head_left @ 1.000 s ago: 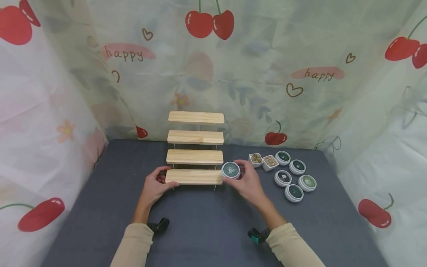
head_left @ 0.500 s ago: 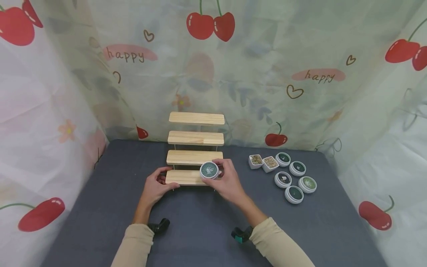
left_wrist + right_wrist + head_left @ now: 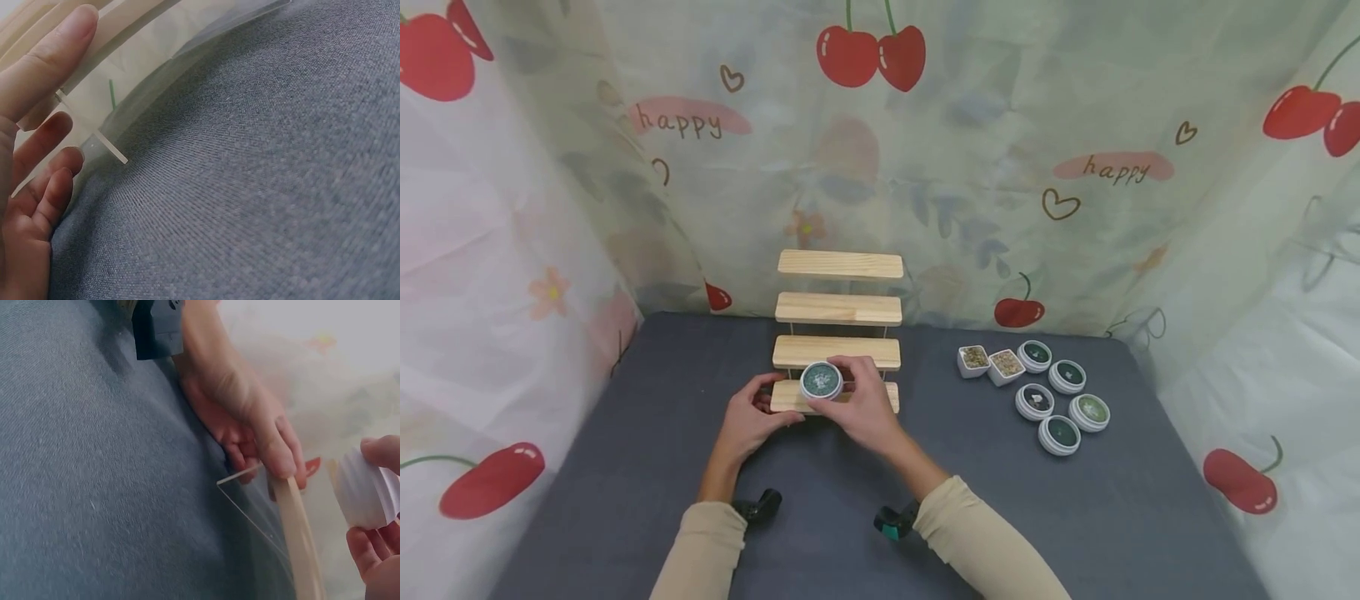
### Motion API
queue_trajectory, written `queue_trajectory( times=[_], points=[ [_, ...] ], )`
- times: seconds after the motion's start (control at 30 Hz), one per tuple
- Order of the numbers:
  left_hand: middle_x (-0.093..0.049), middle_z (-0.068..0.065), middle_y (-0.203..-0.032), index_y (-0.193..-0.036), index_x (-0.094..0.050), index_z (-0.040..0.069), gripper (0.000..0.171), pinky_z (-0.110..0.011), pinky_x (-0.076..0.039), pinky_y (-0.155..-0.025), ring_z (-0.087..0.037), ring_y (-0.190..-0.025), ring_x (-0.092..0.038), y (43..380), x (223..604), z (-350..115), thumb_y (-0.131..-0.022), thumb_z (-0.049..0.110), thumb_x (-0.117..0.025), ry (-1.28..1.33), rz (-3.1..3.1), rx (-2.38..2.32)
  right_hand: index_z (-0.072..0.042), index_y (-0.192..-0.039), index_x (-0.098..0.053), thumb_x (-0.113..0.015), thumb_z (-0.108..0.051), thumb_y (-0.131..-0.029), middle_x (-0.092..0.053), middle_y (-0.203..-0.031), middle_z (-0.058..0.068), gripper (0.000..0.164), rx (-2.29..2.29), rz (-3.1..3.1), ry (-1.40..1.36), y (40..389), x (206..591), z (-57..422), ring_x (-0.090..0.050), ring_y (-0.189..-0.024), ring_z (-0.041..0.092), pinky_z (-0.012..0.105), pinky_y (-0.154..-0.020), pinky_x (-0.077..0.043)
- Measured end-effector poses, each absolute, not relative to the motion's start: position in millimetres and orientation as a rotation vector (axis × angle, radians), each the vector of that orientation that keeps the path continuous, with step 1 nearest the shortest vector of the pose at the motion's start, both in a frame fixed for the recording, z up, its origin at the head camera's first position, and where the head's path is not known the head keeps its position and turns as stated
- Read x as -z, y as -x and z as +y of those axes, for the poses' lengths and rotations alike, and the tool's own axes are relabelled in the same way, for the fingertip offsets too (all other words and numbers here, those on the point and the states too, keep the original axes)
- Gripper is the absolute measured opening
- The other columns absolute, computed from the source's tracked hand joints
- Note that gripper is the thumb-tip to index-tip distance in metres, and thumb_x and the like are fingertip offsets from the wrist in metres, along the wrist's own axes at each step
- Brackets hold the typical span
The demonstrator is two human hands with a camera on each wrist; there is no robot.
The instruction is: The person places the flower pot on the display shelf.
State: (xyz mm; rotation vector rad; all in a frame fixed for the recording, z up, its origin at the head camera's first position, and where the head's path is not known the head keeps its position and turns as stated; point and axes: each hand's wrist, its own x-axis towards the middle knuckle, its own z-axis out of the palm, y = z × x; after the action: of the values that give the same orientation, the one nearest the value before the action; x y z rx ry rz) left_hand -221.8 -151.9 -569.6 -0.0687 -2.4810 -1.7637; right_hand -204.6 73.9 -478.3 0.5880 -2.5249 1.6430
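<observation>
A tiered display stand has pale wooden shelves on thin clear supports, and its lowest shelf (image 3: 788,395) is nearest me. My left hand (image 3: 747,421) grips that shelf's left end, the thumb on the front and the fingers behind and below. In the left wrist view the thumb (image 3: 53,53) lies along the board, with the other fingers curled under it. My right hand (image 3: 868,410) holds a round white jar (image 3: 821,379) with a dark green, speckled top over the left half of the lowest shelf. In the right wrist view the jar (image 3: 365,490) appears apart from the board (image 3: 297,534).
On the right of the dark cloth (image 3: 970,483) stand several round white jars (image 3: 1060,435) with green or dark tops. Two small square white pots (image 3: 1006,366) of grainy material sit beside them. A cherry-print curtain (image 3: 940,167) encloses the back and sides.
My right hand has carried the jar leftward, from the lowest shelf's right end to over its left half. The left hand has stayed on the shelf's left end.
</observation>
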Motion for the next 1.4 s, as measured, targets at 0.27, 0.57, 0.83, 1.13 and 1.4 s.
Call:
queue_trajectory(
  times=[0.27, 0.57, 0.83, 1.13, 1.4],
  points=[
    [-0.066, -0.018, -0.093, -0.134, -0.061, 0.010, 0.074, -0.020, -0.048, -0.062, -0.008, -0.071, -0.058, 221.3, 568.3, -151.5, -0.069, 0.018, -0.096, 0.073, -2.482, 1.746, -0.004, -0.136, -0.055, -0.088, -0.017, -0.081, -0.052, -0.125, 0.016, 0.065, -1.766, -2.524, -0.565, 208.3, 488.8, 54.5, -0.063, -0.113, 0.026, 0.039, -0.095, -0.056],
    [-0.064, -0.013, -0.090, -0.131, -0.063, 0.011, 0.071, -0.021, -0.048, -0.063, -0.010, -0.073, -0.057, 222.2, 570.1, -152.1, -0.069, 0.022, -0.096, 0.088, -2.458, 1.738, -0.006, -0.134, -0.056, -0.087, -0.018, -0.083, -0.052, -0.124, 0.013, 0.061, -1.736, -2.555, -0.535, 211.5, 498.8, 45.4, -0.064, -0.113, 0.021, 0.026, -0.092, -0.057],
    [-0.063, -0.011, -0.089, -0.130, -0.063, 0.010, 0.069, -0.021, -0.047, -0.062, -0.009, -0.072, -0.057, 222.0, 569.9, -151.5, -0.070, 0.022, -0.095, 0.089, -2.450, 1.741, -0.007, -0.134, -0.056, -0.087, -0.019, -0.082, -0.055, -0.125, 0.011, 0.061, -1.749, -2.538, -0.492, 211.8, 504.0, 41.4, -0.066, -0.114, 0.019, 0.021, -0.091, -0.056],
    [-0.063, -0.011, -0.091, -0.131, -0.063, 0.009, 0.070, -0.021, -0.048, -0.063, -0.010, -0.073, -0.057, 221.7, 570.8, -152.2, -0.070, 0.022, -0.096, 0.070, -2.451, 1.748, -0.010, -0.134, -0.057, -0.087, -0.029, -0.082, -0.062, -0.128, 0.008, 0.063, -1.718, -2.560, -0.484, 209.0, 501.9, 47.4, -0.067, -0.114, 0.019, 0.030, -0.095, -0.057],
    [-0.063, -0.010, -0.091, -0.130, -0.063, 0.011, 0.074, -0.022, -0.048, -0.062, -0.011, -0.072, -0.057, 221.1, 571.6, -150.7, -0.066, 0.021, -0.098, 0.074, -2.443, 1.750, -0.008, -0.143, -0.052, -0.087, -0.028, -0.083, -0.065, -0.131, 0.013, 0.072, -1.698, -2.576, -0.593, 205.4, 486.9, 83.4, -0.065, -0.120, 0.028, 0.041, -0.102, -0.054]
  ],
)
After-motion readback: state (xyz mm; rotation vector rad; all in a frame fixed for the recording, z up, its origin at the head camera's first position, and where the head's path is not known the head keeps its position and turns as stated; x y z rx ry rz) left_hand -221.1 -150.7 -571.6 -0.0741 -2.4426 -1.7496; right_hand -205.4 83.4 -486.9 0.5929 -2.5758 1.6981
